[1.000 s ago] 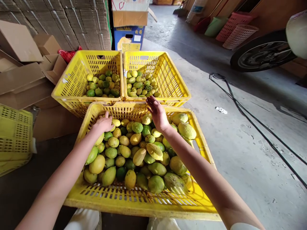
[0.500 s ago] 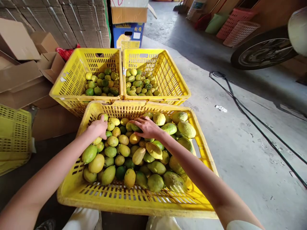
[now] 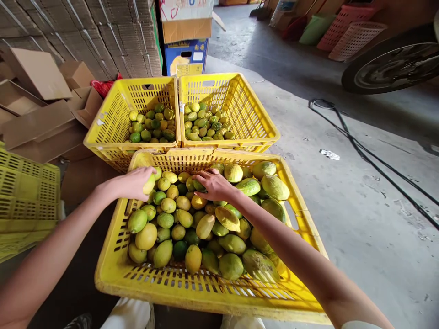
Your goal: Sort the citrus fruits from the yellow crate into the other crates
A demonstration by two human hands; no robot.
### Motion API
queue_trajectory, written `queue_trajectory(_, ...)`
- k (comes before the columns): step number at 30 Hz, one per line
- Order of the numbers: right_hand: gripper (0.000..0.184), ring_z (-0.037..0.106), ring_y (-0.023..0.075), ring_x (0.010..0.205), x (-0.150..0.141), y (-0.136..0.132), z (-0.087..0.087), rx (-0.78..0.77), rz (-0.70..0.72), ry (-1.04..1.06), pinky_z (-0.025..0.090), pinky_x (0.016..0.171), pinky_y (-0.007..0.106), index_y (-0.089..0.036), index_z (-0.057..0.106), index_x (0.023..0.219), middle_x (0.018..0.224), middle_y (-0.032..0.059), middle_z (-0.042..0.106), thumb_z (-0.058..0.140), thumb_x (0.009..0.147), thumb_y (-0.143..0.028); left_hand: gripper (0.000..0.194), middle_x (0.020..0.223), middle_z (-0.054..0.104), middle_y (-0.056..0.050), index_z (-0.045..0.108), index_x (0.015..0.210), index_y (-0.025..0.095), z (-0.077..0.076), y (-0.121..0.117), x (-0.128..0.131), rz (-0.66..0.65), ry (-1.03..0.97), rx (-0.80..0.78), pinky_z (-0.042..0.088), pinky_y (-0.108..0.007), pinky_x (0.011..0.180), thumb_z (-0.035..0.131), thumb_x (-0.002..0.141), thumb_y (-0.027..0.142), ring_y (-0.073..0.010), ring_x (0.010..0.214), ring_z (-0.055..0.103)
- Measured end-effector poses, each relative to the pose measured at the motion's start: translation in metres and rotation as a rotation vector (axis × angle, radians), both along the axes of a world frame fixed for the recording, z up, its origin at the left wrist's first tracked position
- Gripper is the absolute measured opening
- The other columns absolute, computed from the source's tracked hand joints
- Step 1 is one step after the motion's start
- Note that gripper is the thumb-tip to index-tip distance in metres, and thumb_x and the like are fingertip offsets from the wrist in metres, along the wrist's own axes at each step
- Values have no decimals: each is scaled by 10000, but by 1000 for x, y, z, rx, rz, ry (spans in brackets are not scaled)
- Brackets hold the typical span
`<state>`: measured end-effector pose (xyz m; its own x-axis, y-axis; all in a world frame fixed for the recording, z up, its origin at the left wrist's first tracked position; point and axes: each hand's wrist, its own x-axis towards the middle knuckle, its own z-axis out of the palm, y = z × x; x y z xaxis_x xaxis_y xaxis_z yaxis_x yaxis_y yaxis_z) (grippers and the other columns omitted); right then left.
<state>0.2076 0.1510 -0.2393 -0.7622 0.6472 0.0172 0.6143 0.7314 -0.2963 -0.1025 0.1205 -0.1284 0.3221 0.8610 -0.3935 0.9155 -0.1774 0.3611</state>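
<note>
A large yellow slotted crate point(image 3: 206, 299) in front of me holds many lemons point(image 3: 206, 226), green to yellow, with the bigger ones along its right side. At the crate's far left corner, my left hand point(image 3: 132, 183) is closed around a yellow-green lemon point(image 3: 148, 185). My right hand point(image 3: 215, 184) reaches in at the far middle, its fingers curled over a green lemon point(image 3: 199, 186) among the others. The palm hides part of that fruit.
Two yellow crates, a left one point(image 3: 99, 132) and a right one point(image 3: 254, 119), stand just beyond, each partly filled with smaller green fruit. Opened cardboard boxes point(image 3: 44, 123) and another yellow crate point(image 3: 29, 201) lie left. A black cable point(image 3: 363, 148) runs across the floor at right.
My left hand has lifted slightly and turned, with a lemon now showing in its grasp. The right hand stays on the same fruit. The whole view has shifted a little.
</note>
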Motion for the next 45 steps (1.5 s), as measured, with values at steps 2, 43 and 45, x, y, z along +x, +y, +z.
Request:
queue_trajectory(2, 428, 687, 372, 1140, -14, 2, 5, 22, -40, -34, 459, 1051, 517, -93, 696, 1266, 1254, 235, 714, 623, 996, -417, 695, 1329, 683, -146, 696, 1187, 219, 19, 2, -8, 109, -191, 62, 436, -506, 1196, 836, 508, 172, -443, 1334, 604)
queue_trajectory(43, 321, 754, 302, 962, 22, -65, 58, -1483, -658, 1773, 682, 701, 446, -254, 658, 1080, 1009, 81, 766, 706, 830, -449, 323, 976, 772, -124, 680, 1106, 160, -19, -13, 104, 1237, -1806, -674, 575, -266, 569, 416, 1031, 331, -196, 743, 731)
queue_trajectory(45, 340, 757, 304, 1046, 23, -66, 59, -1539, -589, 1790, 690, 822, 476, -236, 651, 1133, 1060, 84, 777, 708, 830, -377, 345, 1027, 778, -133, 637, 1270, 154, -20, -16, 109, 1217, -1843, -673, 628, -332, 688, 422, 1038, 293, -228, 833, 763)
